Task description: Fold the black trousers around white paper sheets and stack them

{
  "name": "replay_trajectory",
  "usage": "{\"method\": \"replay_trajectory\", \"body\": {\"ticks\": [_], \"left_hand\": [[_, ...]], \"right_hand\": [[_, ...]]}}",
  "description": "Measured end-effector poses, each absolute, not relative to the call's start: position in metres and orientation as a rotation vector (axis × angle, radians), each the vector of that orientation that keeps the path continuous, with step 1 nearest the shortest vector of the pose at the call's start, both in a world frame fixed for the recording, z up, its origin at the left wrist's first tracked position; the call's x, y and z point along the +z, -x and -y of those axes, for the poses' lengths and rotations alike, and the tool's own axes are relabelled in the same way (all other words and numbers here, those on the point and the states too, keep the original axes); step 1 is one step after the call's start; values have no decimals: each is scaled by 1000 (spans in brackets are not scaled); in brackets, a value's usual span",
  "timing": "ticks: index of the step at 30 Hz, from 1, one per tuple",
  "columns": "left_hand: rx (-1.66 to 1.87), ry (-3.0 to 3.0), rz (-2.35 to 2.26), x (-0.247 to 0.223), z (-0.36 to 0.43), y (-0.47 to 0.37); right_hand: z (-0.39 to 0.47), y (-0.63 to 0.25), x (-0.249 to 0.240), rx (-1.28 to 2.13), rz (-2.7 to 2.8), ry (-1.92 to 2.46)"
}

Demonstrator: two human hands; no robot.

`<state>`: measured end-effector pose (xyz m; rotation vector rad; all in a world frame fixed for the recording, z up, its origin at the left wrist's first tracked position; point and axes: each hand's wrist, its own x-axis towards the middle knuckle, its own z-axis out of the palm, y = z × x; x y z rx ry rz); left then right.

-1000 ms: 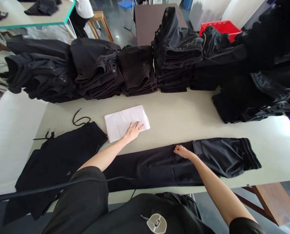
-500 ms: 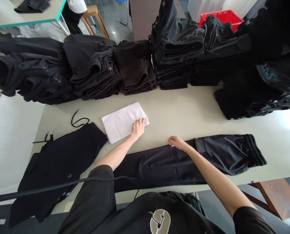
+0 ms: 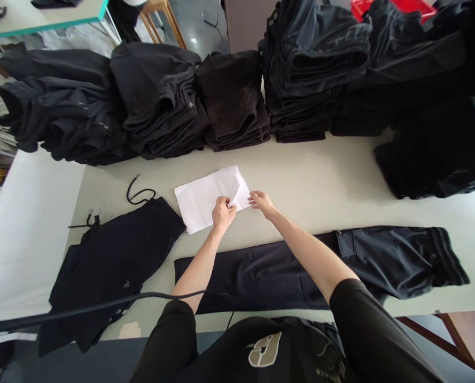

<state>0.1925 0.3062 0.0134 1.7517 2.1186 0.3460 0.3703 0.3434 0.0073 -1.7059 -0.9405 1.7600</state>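
A stack of thin white sheets [image 3: 205,199] lies on the pale table. My left hand [image 3: 224,211] pinches the lifted, curled edge of the top sheet near the stack's right end. At the stack's right corner my right hand [image 3: 260,202] touches the sheets, its fingers apart. Folded lengthwise, a pair of black trousers [image 3: 261,276] lies below the stack, under my forearms. Another black garment [image 3: 113,255] with a small logo and a drawstring [image 3: 139,194] lies to the left.
Stacks of folded black garments [image 3: 157,106] line the table's far side, with more piled at the right [image 3: 432,149]. A black cable [image 3: 101,303] crosses the lower left. Behind are a wooden stool [image 3: 157,8], a red crate [image 3: 413,6] and another table [image 3: 46,21].
My left hand has lifted the top sheet's edge. My right hand has moved from the trousers up to the stack's right corner. The view has shifted slightly.
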Motion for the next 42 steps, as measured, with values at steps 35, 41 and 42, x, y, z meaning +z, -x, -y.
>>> {"method": "replay_trajectory", "body": {"ticks": [35,41,42], "left_hand": [[989,-1671,-2077,3,-295,-159],[1269,-1512,-2186,17,-291,-149],[1265,-1524,-2178,18,-291,-148]], "right_hand": [[-370,-343,25,1216,1568,1952],[-380,-332,34,1456,1437,1964],[-381,-328,34,1463,1448,1951]]}}
